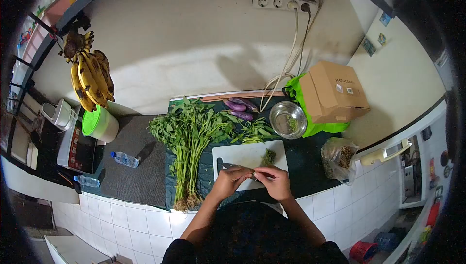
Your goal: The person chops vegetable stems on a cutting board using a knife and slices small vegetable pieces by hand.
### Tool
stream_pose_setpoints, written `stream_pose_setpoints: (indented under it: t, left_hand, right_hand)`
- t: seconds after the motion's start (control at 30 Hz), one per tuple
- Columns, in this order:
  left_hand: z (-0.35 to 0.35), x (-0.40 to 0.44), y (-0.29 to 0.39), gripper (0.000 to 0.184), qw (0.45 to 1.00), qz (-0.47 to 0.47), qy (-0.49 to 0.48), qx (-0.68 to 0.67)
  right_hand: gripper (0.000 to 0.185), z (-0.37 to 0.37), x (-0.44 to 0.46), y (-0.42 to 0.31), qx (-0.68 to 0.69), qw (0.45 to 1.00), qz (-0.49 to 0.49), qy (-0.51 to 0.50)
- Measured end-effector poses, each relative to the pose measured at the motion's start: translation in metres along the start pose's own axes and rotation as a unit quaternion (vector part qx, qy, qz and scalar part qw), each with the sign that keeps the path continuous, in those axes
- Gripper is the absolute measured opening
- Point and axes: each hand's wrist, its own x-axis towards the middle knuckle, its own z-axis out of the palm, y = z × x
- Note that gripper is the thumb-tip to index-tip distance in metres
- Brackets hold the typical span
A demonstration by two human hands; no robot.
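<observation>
My left hand (231,183) and my right hand (275,182) meet fingertip to fingertip over the front edge of a white cutting board (242,151). Both are closed in a pinch on something small and pale that I cannot make out. A small dark green clump of leafy scraps (268,156) lies on the board just beyond my right hand. A dark elongated shape shows at the board's left side, partly hidden by my left hand. Left of the board lies a large bunch of leafy greens (196,130), its roots towards me. Picked leaves (257,130) lie behind the board.
Purple eggplants (239,108) and a metal bowl (280,118) with green bits stand behind. A cardboard box (335,94), a plastic bag (337,159), a water bottle (125,159) and a green-lidded tub (100,124) stand around. Bananas (91,79) hang at left.
</observation>
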Motion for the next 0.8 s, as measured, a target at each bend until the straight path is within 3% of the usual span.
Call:
stream_pose_setpoints:
  t: [0.13,0.33,0.53,0.57,0.6,0.7,0.8]
  left_hand:
    - [0.004,-0.002,-0.001,0.019,1.000,-0.012,-0.015,0.018]
    - [0.001,-0.004,-0.007,0.019,0.994,-0.039,-0.078,0.059]
    - [-0.002,-0.003,0.002,0.023,0.997,-0.029,-0.075,0.019]
    - [-0.001,-0.002,0.010,0.027,0.999,-0.003,-0.039,0.020]
    - [-0.001,0.000,0.014,0.030,1.000,0.022,-0.003,0.020]
    - [0.004,0.000,0.014,0.042,0.999,0.036,-0.021,0.029]
    - [0.014,-0.006,0.006,0.037,0.998,0.026,0.018,0.058]
  right_hand:
    - [0.019,-0.005,0.000,-0.010,-0.129,0.991,-0.036,-0.019]
    - [0.015,-0.005,-0.002,-0.003,-0.196,0.976,-0.067,-0.063]
    - [0.015,-0.006,-0.001,0.001,-0.202,0.972,-0.105,-0.058]
    - [0.015,-0.006,-0.001,0.001,-0.202,0.972,-0.106,-0.059]
    - [0.015,-0.005,-0.003,0.002,-0.164,0.982,-0.077,-0.054]
    - [0.014,-0.003,-0.006,0.007,-0.114,0.992,-0.040,-0.047]
    - [0.013,-0.003,-0.007,0.007,-0.096,0.994,-0.019,-0.041]
